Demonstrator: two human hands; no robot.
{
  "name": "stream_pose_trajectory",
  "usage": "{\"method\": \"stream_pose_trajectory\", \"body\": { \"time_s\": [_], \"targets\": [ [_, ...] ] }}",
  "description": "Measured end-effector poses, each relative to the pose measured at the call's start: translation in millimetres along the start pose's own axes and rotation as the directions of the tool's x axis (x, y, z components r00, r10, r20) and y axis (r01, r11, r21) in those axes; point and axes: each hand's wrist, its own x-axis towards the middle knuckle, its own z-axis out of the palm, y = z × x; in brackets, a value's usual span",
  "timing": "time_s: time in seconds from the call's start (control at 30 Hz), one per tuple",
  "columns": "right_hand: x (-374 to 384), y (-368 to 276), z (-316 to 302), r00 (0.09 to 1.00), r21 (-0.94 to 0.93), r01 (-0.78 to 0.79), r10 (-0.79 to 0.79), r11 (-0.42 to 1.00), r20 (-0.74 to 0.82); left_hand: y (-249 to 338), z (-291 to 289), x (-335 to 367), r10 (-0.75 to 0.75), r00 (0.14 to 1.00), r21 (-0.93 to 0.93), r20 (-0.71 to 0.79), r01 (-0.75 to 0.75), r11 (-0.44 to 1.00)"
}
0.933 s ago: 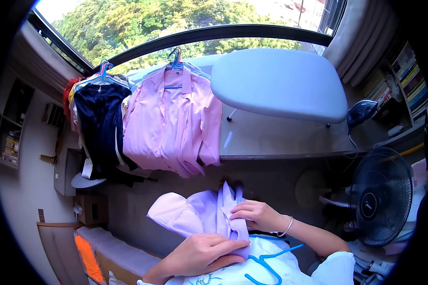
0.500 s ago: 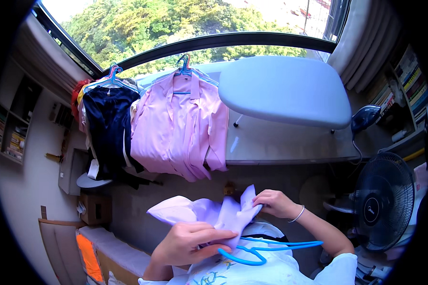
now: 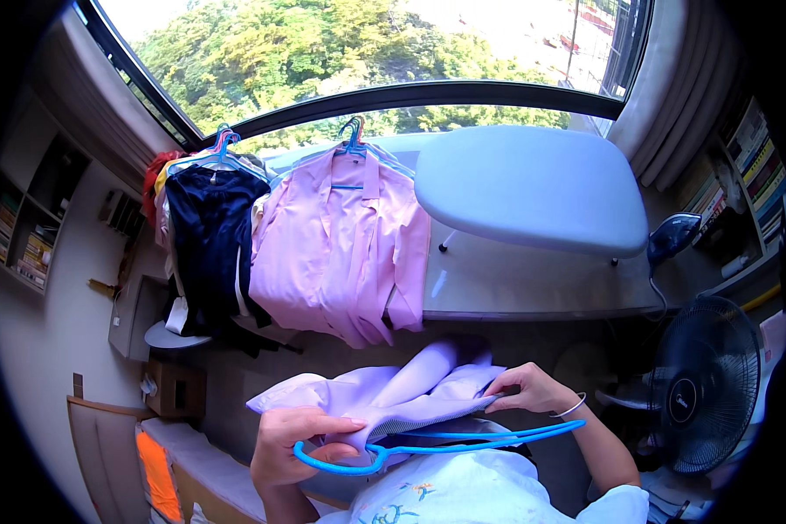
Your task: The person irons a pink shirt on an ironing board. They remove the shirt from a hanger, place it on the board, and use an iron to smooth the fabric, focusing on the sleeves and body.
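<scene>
A lavender garment [image 3: 323,390] is stretched between my two hands in front of my body. My left hand [image 3: 284,437] pinches its edge between thumb and fingers. The other end of that edge is pinched in my right hand [image 3: 534,390], which has a thin bracelet at the wrist. Just below the edge lies a blue clothes hanger [image 3: 489,439], against my white top with its embroidered flowers. Its curved hook comes close to my left hand; whether the fingers also grip it I cannot tell.
Pink shirts [image 3: 310,253] and a dark satin top [image 3: 205,236] hang on hangers by the window. An ironing board [image 3: 533,188] stands on the ledge, with an iron [image 3: 674,236] to its right. At the right is a black fan [image 3: 707,384]; a cardboard box [image 3: 179,387] sits left.
My hands have moved apart, the left one further left, spreading the garment's edge wide. The hanger's hook has shifted left too. The view has tilted slightly up.
</scene>
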Motion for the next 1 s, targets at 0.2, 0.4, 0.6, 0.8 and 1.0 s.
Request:
{"method": "stream_pose_trajectory", "body": {
  "time_s": [0.2, 0.4, 0.6, 0.8, 1.0],
  "targets": [
    [3, -44, -32, 0.920, -0.320, 0.073, -0.187, 0.945, -0.344, -7, 6, -7, 0.008, 0.989, 0.052, -0.150, 0.000, 0.999],
    [-3, -106, -62, 0.773, -0.482, 0.144, -0.402, 0.864, -0.490, -5, 14, 1, 0.118, 0.917, 0.382, -0.381, 0.040, 0.923],
    [11, -109, -24, 0.623, -0.723, -0.015, -0.560, 0.690, -0.547, -22, 33, 12, 0.441, 0.778, 0.726, -0.448, 0.029, 0.687],
    [21, -122, 51, 0.732, -0.619, 0.171, -0.519, 0.766, -0.441, -57, 76, 15, 0.334, 0.837, 0.646, -0.434, 0.031, 0.762],
    [-8, -97, 12, 0.631, -0.529, -0.191, -0.309, 0.827, -0.711, -51, 54, 13, 0.127, 0.783, 0.335, -0.609, 0.109, 0.936]
  ]
}}
